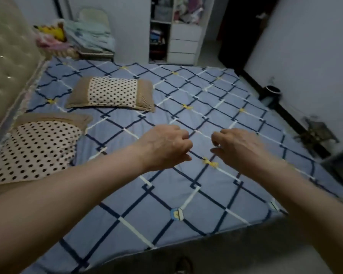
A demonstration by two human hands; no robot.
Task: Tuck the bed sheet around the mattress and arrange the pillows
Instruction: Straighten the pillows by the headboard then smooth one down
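Observation:
A blue bed sheet (pixel 186 91) with a navy and white lattice pattern lies flat over the mattress. Two polka-dot pillows with tan borders lie on it near the headboard: the far pillow (pixel 112 92) and the near pillow (pixel 34 149) at the left edge. My left hand (pixel 164 146) and my right hand (pixel 240 147) hover side by side above the middle of the sheet. Their fingers are loosely curled and nothing is in them.
A padded beige headboard (pixel 6 62) stands at the left. Folded blankets and soft toys (pixel 89 36) are piled beyond the bed's far corner, beside a white shelf unit with drawers (pixel 183 42). A dark bin (pixel 271 93) and wall lie to the right.

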